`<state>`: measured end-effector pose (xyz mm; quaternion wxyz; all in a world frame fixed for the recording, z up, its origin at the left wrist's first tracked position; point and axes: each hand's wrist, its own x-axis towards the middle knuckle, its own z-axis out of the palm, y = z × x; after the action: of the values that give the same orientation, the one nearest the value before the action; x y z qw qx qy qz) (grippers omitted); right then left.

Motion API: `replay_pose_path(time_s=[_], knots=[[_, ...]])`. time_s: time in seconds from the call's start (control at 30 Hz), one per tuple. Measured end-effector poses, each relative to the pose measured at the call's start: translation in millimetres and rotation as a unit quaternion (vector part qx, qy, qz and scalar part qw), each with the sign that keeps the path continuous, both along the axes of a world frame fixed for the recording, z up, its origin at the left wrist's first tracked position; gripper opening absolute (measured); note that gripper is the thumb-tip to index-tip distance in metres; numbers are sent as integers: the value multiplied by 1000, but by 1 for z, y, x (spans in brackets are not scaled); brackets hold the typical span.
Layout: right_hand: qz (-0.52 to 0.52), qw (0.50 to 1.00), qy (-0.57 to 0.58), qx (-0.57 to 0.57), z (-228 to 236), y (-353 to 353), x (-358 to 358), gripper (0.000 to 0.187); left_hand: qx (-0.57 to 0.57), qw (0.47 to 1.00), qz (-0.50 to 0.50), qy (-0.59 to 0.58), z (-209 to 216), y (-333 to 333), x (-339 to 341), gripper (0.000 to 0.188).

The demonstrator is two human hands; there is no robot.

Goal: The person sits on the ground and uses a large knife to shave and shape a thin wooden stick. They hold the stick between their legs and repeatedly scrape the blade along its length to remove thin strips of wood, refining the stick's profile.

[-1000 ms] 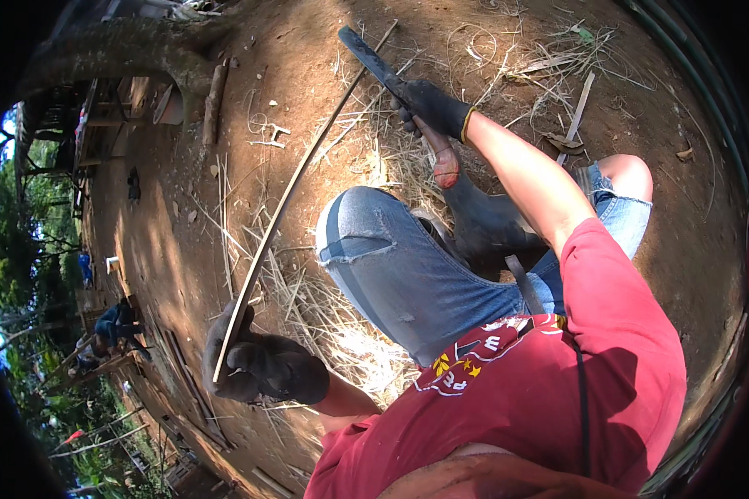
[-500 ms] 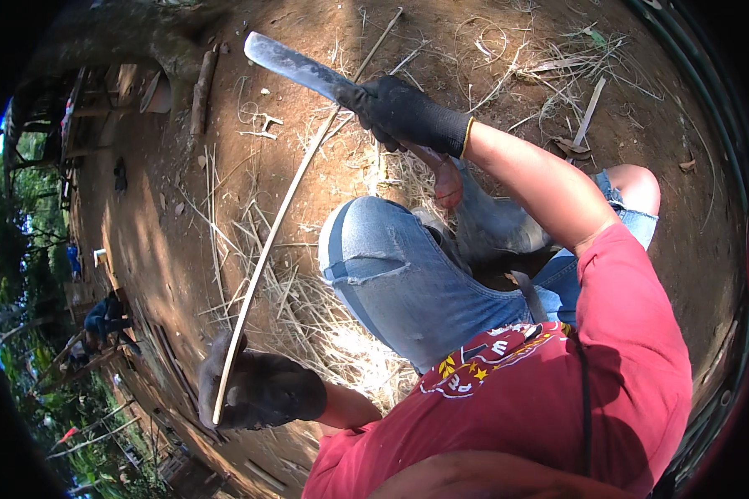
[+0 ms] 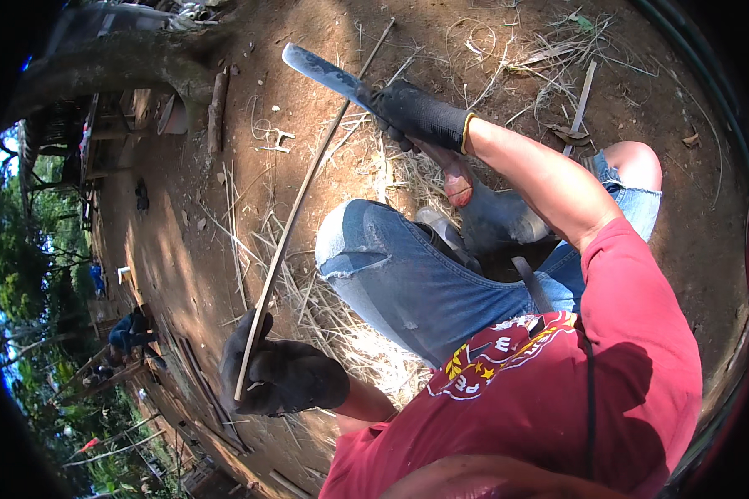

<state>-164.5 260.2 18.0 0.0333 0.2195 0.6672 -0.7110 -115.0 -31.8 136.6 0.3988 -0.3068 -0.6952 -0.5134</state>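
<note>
A long, thin strip (image 3: 290, 224), probably split bamboo or cane, runs bowed from the near left toward the far middle. My gloved left hand (image 3: 285, 374) is closed around its near end, thumb along it. In my gloved right hand (image 3: 416, 116) is a long, broad-bladed knife (image 3: 329, 75), its blade pointing far left across the strip. The blade appears to touch the strip, though the exact contact is hard to make out. The knife's reddish handle end (image 3: 458, 188) sticks out below that hand, above my boot.
My bent, jeans-covered knee (image 3: 354, 237) is beside the strip. Pale shavings (image 3: 374, 353) cover the dirt around it, with more strips (image 3: 558, 62) at the far right. A short log (image 3: 218, 110) lies far left. Another person (image 3: 131, 331) is in the left background.
My right hand and the knife have shifted slightly right. My left hand has moved a little farther from me with the strip, which now shows a darker side. The view has shifted slightly.
</note>
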Motion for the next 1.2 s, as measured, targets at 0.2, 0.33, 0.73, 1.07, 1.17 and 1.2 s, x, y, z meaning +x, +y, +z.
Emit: replay_pose_path(time_s=[0.2,0.33,0.73,1.07,1.17,1.2], knots=[[23,996,45,76,5,-1,10,55,-28,1000,-8,-3,4,3,1,38],[-7,1000,17,25,13,-3,12,61,-38,998,28,37,7,9,6,36],[35,999,30,23,15,-25,20,47,-7,1000,-3,6,13,-4,3,34],[120,961,192,159,26,-48,30,37,-7,998,53,-33,12,-8,5,38],[-7,998,21,-64,-7,-17,17,52,-14,1000,12,3,11,-7,5,35],[-12,997,25,-68,-16,-15,16,56,1,1000,1,3,8,-5,2,34]])
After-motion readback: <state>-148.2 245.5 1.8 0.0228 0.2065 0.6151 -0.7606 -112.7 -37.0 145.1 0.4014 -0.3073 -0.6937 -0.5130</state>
